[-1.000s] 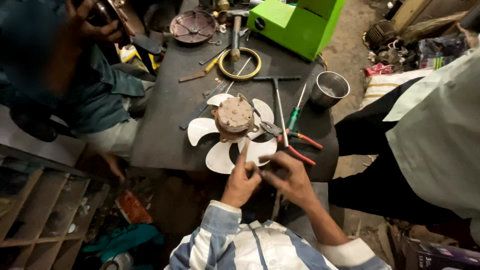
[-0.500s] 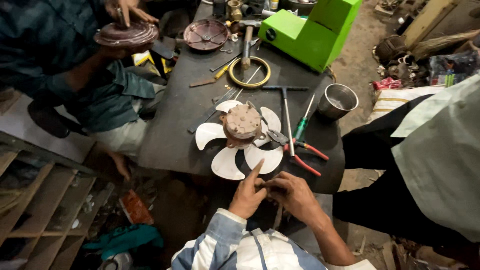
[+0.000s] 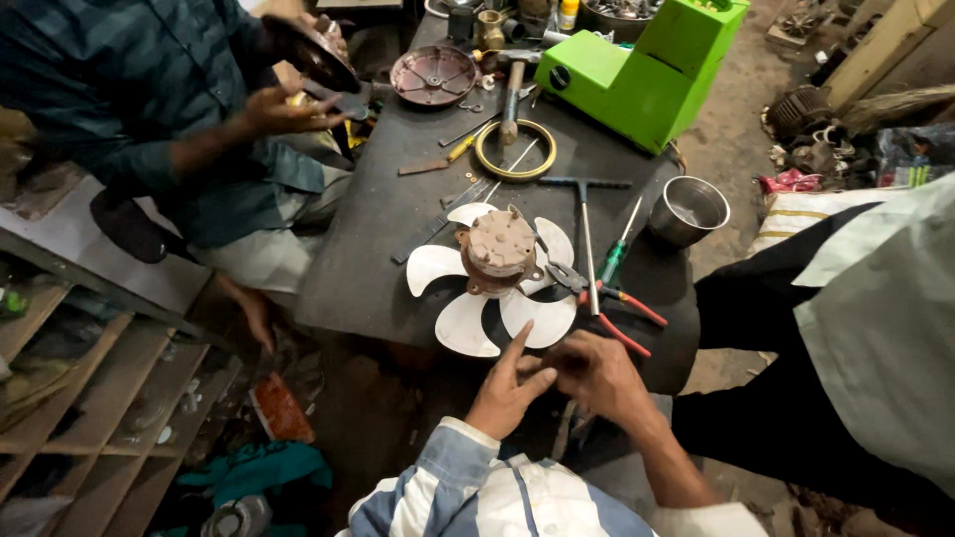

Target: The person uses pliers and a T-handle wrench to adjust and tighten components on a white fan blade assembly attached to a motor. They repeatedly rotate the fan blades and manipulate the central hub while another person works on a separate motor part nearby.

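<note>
Since the earlier frame both hands have drawn back off the fan toward the near edge of the counter. The left hand has its fingers loosely spread, one pointing up at the nearest white blade without touching it. The right hand is curled beside it; whether it grips anything I cannot tell. The fan lies flat just beyond the fingers, red-handled pliers at its right.
</note>
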